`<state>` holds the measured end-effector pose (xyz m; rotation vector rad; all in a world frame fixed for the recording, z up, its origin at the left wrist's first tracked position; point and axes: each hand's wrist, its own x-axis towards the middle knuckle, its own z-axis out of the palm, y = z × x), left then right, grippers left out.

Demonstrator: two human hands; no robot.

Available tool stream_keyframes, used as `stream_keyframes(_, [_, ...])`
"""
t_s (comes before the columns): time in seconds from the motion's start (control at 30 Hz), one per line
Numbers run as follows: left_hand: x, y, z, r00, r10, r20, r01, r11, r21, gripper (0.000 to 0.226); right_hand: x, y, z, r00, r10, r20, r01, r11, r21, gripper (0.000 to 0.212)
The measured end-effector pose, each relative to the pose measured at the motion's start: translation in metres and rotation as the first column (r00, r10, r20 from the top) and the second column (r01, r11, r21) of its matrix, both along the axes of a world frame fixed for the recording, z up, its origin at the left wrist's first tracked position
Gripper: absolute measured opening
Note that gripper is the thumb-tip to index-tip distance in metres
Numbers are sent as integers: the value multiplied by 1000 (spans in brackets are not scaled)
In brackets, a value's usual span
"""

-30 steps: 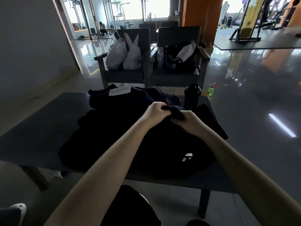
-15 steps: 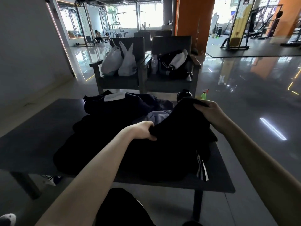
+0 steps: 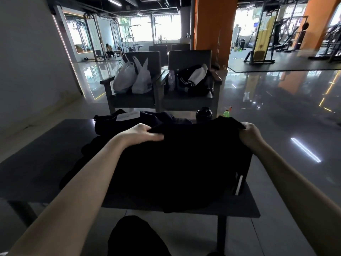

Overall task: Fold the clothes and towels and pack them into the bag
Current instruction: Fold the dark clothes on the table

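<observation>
Black garment [image 3: 184, 163], one: held spread over the table [image 3: 46, 159], in front of one dark clothes pile [image 3: 110, 124]. Left grip [image 3: 142, 134] and right grip [image 3: 249, 133] each curled tight on a top corner. Behind: two chairs [image 3: 190, 58], two white bags [image 3: 142, 80], one black bottle [image 3: 204, 113].

left hand [image 3: 143, 133] + right hand [image 3: 249, 133] | grip black garment [image 3: 184, 163] | over table [image 3: 36, 172]

Left hand [image 3: 143, 134], right hand [image 3: 249, 134]: clenched, apart
</observation>
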<state>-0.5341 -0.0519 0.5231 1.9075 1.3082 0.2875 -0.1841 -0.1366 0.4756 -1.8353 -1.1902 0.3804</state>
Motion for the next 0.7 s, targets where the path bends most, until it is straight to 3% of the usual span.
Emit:
stream_keyframes(0.07, [-3,-2,5,940,-85,-332,110,992,57,17,-5,-4,1,997,33,-71,-31,999,21,42])
stream_keyframes(0.13, [-5,0,8,914,3,-405,93,972,217,12,-12,-12,5,992,85,-90,-85,996,0,38])
stream_keyframes(0.2, [-6,1,9,962,122,-245,-31,939,343,16,-18,-21,11,982,138,-132,-146,988,-51,34])
stream_keyframes(0.27, [-5,0,8,977,209,-46,-180,917,357,15,-24,-27,19,946,169,-278,-194,979,-65,32])
stream_keyframes(0.37, [13,-10,1,874,315,370,-384,915,127,13,-47,-35,34,784,261,-564,-285,957,47,27])
stream_keyframes(0.43, [33,-21,-4,778,347,524,-371,926,-63,14,-74,-42,44,652,408,-639,-452,886,105,25])
stream_keyframes(0.5, [52,-28,-7,746,339,574,-306,939,-157,17,-100,-48,50,563,561,-608,-679,732,47,29])
stream_keyframes(0.57, [65,-33,-8,746,297,597,-245,955,-169,17,-114,-49,51,552,645,-529,-793,602,-94,41])
stream_keyframes(0.63, [71,-33,-6,757,233,610,-181,972,-147,20,-119,-41,50,603,669,-435,-776,619,-123,48])
stream_keyframes(0.7, [70,-33,-2,784,146,603,-109,989,-98,29,-117,-28,43,763,602,-237,-615,788,23,31])
